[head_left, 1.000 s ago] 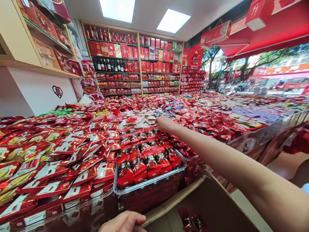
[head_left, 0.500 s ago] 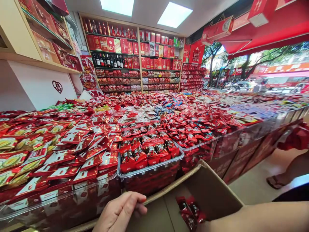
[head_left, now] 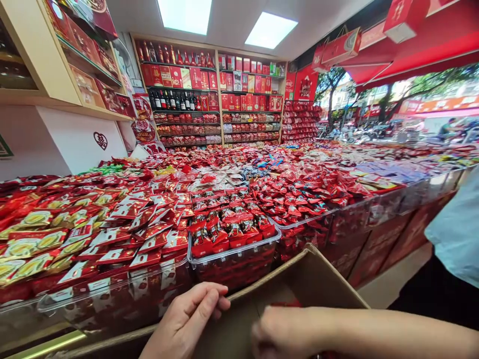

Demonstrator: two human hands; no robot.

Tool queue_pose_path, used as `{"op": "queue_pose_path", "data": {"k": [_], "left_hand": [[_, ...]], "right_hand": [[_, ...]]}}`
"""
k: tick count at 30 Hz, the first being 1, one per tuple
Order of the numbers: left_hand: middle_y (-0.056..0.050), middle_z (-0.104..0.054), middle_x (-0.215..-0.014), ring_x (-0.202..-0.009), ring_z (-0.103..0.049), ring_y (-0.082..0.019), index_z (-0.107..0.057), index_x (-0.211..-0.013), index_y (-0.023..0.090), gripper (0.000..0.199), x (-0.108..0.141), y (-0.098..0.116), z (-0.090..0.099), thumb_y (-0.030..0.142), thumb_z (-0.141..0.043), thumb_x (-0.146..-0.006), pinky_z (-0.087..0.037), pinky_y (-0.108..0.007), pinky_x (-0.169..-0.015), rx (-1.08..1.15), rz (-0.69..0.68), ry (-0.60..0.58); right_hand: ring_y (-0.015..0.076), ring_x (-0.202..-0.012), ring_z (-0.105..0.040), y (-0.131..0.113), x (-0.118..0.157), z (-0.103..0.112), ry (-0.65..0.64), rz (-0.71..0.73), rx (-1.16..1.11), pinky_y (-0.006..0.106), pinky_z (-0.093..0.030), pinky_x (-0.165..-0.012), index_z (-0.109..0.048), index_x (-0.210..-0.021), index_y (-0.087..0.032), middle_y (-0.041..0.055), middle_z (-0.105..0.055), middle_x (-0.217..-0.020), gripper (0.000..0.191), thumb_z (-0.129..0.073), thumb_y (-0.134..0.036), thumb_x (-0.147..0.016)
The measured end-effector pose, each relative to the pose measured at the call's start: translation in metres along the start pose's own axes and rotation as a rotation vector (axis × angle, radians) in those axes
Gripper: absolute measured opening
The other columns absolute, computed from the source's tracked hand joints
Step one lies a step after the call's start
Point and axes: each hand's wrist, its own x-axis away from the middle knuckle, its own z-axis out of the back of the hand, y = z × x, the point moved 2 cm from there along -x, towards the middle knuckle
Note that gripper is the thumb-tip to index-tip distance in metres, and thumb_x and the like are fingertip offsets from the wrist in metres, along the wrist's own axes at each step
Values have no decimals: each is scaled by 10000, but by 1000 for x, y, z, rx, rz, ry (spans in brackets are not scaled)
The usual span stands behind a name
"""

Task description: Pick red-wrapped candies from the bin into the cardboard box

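My left hand (head_left: 192, 311) pinches the near rim of an open cardboard box (head_left: 329, 279), thumb and fingers closed at the edge. Inside the box is my right hand (head_left: 279, 326), smeared by motion, its fingers mostly hidden. A bit of a red packet (head_left: 287, 303) shows just behind it; the other contents are covered by the hand and forearm. Just beyond the box stands a clear plastic bin (head_left: 234, 262), full of red-and-black wrapped snack packets (head_left: 234, 229).
Bins of red and white packets (head_left: 119, 229) spread left, with more red packets (head_left: 303, 194) to the right. A person in a light blue top (head_left: 456, 229) stands close at right. Shelves (head_left: 219, 99) of bottles and boxes line the back; a cabinet (head_left: 56, 75) overhangs at left.
My right hand has come into sight in the box, covering most of the loose packets there. My left hand stays at the rim. A person in light blue has come into view at right.
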Motion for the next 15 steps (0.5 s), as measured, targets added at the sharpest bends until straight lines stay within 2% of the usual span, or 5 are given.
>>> {"op": "queue_pose_path", "data": {"k": [2, 4, 7, 10, 15], "left_hand": [[2, -703, -748, -725, -598, -173, -616, -923, 231, 351, 2, 3, -2, 502, -498, -735, -447, -246, -688, 61, 33, -41], [14, -701, -856, -841, -601, -183, -562, -1028, 263, 440, 4, 7, -5, 510, -583, -664, -443, -241, -747, 129, 77, -71], [25, -660, -1012, -963, -562, -176, -507, -1106, 291, 435, 5, 11, -10, 375, -625, -696, -416, -255, -848, 156, 108, -143], [26, -665, -957, -918, -570, -159, -465, -1158, 278, 394, 3, 9, -12, 284, -558, -775, -420, -273, -850, 221, 123, -223], [48, -662, -761, -797, -582, -142, -299, -1270, 246, 604, 1, 3, -10, 323, -583, -743, -429, -238, -795, 269, 155, -114]], "right_hand": [[53, -485, -531, 5, -5, 36, 296, -237, -495, 118, -377, -403, -598, -776, -154, -15, -614, -605, 155, -516, -283, -749], [68, -481, -518, 6, -8, 62, 489, -351, -857, 148, -386, -419, -552, -735, -141, -20, -557, -555, 180, -518, -318, -742], [63, -393, -460, 7, -17, 77, 542, -336, -1203, 159, -359, -368, -493, -714, -147, -51, -477, -474, 249, -552, -389, -708], [51, -372, -441, 10, -24, 74, 585, -327, -1353, 147, -334, -358, -474, -693, -146, -51, -485, -452, 283, -551, -418, -704], [48, -387, -455, 12, -24, 67, 627, -356, -1488, 138, -304, -360, -471, -677, -137, -37, -519, -459, 291, -569, -411, -692]]}}
